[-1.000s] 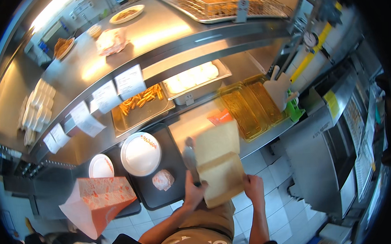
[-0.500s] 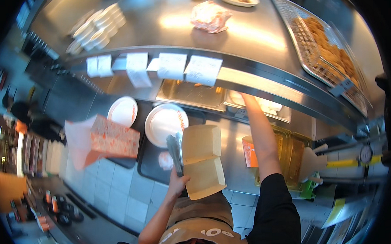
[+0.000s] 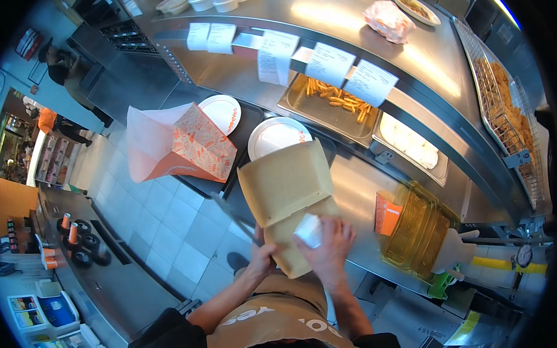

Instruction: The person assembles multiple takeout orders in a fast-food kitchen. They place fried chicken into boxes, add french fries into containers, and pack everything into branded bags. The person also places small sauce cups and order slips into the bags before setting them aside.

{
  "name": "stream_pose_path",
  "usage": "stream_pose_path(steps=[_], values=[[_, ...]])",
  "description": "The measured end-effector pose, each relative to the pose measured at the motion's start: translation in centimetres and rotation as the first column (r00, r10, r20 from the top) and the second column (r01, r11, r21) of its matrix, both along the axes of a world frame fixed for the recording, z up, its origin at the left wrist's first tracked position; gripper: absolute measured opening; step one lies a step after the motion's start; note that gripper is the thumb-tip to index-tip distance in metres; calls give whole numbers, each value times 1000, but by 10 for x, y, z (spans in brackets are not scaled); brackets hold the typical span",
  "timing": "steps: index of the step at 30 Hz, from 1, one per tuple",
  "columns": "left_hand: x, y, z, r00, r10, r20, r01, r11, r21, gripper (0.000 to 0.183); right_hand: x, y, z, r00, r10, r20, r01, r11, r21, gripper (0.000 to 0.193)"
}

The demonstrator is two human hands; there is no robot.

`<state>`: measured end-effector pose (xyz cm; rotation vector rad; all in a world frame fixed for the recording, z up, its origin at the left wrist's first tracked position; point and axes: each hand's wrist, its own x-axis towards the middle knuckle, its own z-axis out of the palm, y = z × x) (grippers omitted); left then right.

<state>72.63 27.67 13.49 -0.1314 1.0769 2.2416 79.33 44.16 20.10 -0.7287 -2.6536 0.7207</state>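
Observation:
A brown cardboard clamshell box (image 3: 285,183) stands open in front of my body, its lid tilted up toward the far side. My left hand (image 3: 264,258) is closed at its left edge, gripping the box together with metal tongs (image 3: 233,217) that point away to the upper left. Over the lower half of the box, my right hand (image 3: 332,240) holds a small white item (image 3: 309,231). It looks wrapped or lidded; the fingers cover part of it. Similar white items (image 3: 409,142) lie in a metal pan beyond.
Fries (image 3: 341,100) lie in a metal tray under the shelf with paper slips (image 3: 329,63). Left stand a printed paper bag (image 3: 204,143) and white round plates (image 3: 279,136) on dark trays. To the right are an orange carton (image 3: 387,213), an amber bin (image 3: 419,223) and a basket of fried food (image 3: 508,111).
My right hand has come back from the pan under the shelf to the box, with a white item in it. The view has shifted, and the box lid is now tilted up more.

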Motion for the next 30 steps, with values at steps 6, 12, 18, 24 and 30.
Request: stream_pose_path(steps=[6,12,18,24,30], values=[[5,-183,-14,976,165,145,-166,986,-5,86,-44,-171,-24,990,73,120,-79,996,49,68],[-22,-405,-24,885,354,303,-346,935,-83,82,-128,-350,-53,738,574,356,-346,774,-530,79],[-141,-517,-21,857,478,194,-461,878,-130,80,-269,-455,-63,696,649,307,-396,704,-590,99],[-425,-539,-66,839,512,-184,-544,792,-277,55,-510,-487,-136,893,442,-86,-391,666,-635,104],[-730,-537,-61,789,406,-461,-611,598,-518,51,-764,-450,-178,988,-33,148,101,873,-477,87]])
